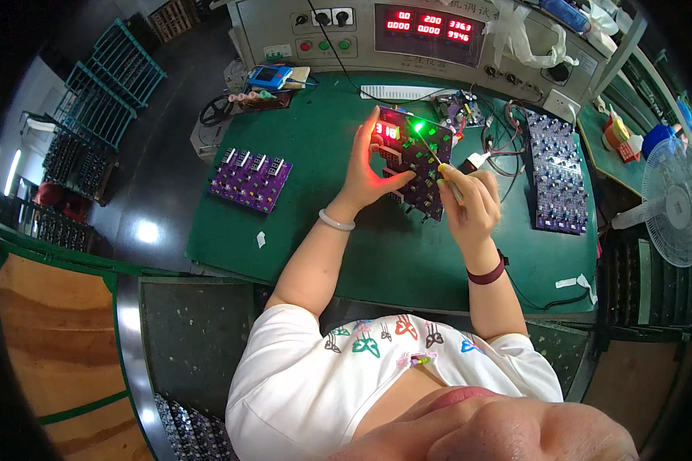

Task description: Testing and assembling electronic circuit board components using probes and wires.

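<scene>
My left hand [359,175] grips a purple circuit board [429,183] by its left side, thumb across the front and fingers along the edge. The board is raised and tilted above the green bench. Red digits glow on its upper-left display, and a green light shines near its top. A slim screwdriver [447,174] with a yellowish handle sits in my right hand [473,206], fingers closed round it. Its thin shaft points up and left over the board's face; whether the tip touches a part is too small to tell.
On the green bench [284,230], a purple board panel [251,180] lies left and a longer board panel [556,173] right. Wires [507,142] run beside the held board. Behind stands a grey test console [346,31] with lit red readouts. A white fan [669,200] is far right.
</scene>
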`<state>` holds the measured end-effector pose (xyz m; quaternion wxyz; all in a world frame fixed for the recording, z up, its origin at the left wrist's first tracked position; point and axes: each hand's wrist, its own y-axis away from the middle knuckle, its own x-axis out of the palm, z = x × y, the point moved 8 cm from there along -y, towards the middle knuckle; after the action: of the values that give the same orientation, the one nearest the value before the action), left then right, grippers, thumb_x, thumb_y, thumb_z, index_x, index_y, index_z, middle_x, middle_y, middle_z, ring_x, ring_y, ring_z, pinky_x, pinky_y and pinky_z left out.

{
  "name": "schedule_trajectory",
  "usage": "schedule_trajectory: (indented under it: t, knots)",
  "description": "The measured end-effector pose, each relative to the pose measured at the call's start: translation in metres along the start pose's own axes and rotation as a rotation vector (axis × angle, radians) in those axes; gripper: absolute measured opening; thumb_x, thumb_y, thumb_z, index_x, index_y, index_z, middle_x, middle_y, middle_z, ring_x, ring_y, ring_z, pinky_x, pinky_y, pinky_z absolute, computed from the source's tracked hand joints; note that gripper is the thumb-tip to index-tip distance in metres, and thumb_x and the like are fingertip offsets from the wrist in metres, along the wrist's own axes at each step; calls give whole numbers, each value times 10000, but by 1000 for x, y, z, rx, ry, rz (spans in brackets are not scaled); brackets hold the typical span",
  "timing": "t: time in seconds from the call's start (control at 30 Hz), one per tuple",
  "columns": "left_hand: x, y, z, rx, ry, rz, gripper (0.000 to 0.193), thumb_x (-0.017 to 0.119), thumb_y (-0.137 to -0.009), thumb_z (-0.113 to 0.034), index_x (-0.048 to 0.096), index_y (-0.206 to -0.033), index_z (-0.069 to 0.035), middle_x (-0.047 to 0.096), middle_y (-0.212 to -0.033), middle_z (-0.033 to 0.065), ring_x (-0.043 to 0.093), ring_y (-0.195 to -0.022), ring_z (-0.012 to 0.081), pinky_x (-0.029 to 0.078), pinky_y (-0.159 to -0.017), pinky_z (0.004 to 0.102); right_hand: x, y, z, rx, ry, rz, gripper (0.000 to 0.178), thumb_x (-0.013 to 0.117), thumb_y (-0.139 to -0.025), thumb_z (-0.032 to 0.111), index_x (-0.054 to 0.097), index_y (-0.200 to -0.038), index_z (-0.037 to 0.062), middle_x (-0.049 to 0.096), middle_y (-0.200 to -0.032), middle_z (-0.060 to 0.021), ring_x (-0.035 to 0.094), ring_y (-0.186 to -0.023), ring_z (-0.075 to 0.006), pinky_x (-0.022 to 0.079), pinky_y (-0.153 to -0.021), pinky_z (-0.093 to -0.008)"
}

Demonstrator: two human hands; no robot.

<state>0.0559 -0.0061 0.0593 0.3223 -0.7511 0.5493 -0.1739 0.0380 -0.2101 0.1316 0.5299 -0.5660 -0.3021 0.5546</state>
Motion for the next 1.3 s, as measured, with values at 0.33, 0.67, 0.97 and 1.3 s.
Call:
schedule_trajectory:
  t: [0.33, 0.67, 0.97, 1.3]
  knots:
    - [-1, 1, 0, -12, 0, 3, 1168, 920, -648, -137, 219, -1577, -38, 442, -1393, 128, 547, -1224, 237, 499, -979, 358, 0, 2, -1, 6, -7, -1, 331, 806, -719, 7, 720, -1038, 23, 680, -806, -42, 563, -698, -211, 454, -681, -330]
    - [-1, 1, 2, -31, 11, 13, 1176, 922, -644, -137, 214, -1578, -44, 432, -1415, 135, 545, -1241, 239, 505, -981, 363, 1, 2, -1, 0, -14, -2, 335, 805, -722, 8, 720, -1046, 26, 681, -810, -40, 564, -703, -209, 452, -686, -329]
    - [-1, 2, 3, -38, -6, 16, 1170, 918, -645, -125, 218, -1579, -52, 430, -1419, 126, 543, -1238, 237, 505, -980, 361, 1, 2, -1, 4, -3, 4, 345, 812, -713, 8, 721, -1045, 31, 680, -807, -39, 562, -700, -210, 450, -683, -329]
    - [-1, 2, 3, -48, 23, 19, 1167, 914, -653, -112, 209, -1582, -62, 415, -1422, 120, 521, -1265, 237, 501, -994, 368, 1, 4, 0, -13, 6, -24, 383, 843, -677, 10, 722, -1041, 27, 702, -818, -49, 567, -702, -214, 463, -669, -325]
